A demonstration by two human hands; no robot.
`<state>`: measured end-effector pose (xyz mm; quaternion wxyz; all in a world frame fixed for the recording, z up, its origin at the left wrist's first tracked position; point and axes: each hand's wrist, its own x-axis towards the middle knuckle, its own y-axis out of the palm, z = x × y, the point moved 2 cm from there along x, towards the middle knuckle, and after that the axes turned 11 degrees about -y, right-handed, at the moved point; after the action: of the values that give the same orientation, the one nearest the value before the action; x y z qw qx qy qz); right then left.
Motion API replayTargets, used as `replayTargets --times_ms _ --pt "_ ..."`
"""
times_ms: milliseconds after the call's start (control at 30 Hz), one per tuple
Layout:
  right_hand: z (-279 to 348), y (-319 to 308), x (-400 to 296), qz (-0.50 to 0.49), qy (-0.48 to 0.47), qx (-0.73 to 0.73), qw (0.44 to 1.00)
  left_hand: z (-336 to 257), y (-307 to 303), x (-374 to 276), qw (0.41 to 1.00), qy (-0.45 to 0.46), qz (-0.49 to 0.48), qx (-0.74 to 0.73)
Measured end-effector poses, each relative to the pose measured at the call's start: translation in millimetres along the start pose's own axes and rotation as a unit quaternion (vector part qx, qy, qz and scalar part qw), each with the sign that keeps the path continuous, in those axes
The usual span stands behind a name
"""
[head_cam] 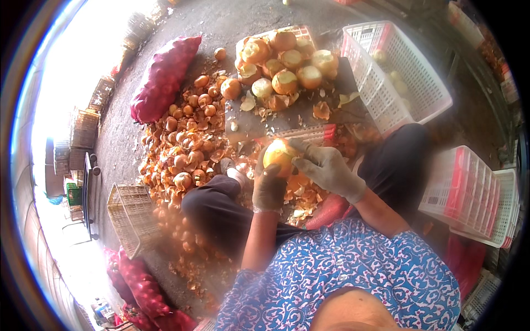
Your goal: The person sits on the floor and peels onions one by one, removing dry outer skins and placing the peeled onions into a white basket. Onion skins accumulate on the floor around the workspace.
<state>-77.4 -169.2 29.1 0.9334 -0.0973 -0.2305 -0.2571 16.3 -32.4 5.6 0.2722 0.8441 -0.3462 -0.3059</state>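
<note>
In front of my body, my gloved left hand point(270, 182) holds an onion point(278, 156), its fingers wrapped round the lower left side. My gloved right hand point(327, 165) reaches to the onion's right side, fingers bent near the skin; whether it grips a small tool cannot be seen. Beyond them is a dark board point(285, 120) scattered with onion skins. On its far part, trimmed onions point(285, 82) with pale cut tops are heaped, several of them in a white and red crate point(305, 30).
Loose onions and skins point(190, 140) cover the ground at left, beside a full red mesh sack point(165, 78). A white plastic basket point(418, 70) holding several peeled onions stands at upper right. More baskets point(463, 186) are at right; a wire-like crate point(132, 219) stands at lower left.
</note>
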Motion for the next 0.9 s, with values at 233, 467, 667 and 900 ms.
replayTargets --times_ms 233,467,667,900 --pt "8.0 -11.5 5.6 0.045 -0.08 -0.181 0.979 -9.5 6.8 -3.9 0.99 0.051 -0.003 0.134" --pt "-3.5 -26.2 7.5 0.016 0.004 -0.227 0.974 -11.9 4.5 -4.4 0.991 0.042 0.073 0.107" --pt "-0.3 -32.7 8.9 -0.059 0.065 -0.077 0.993 -2.0 -1.5 -2.3 0.991 0.008 0.086 0.104" --pt "9.9 -23.8 9.1 -0.051 0.005 -0.089 0.995 37.6 -54.9 23.7 0.966 0.005 0.021 0.258"
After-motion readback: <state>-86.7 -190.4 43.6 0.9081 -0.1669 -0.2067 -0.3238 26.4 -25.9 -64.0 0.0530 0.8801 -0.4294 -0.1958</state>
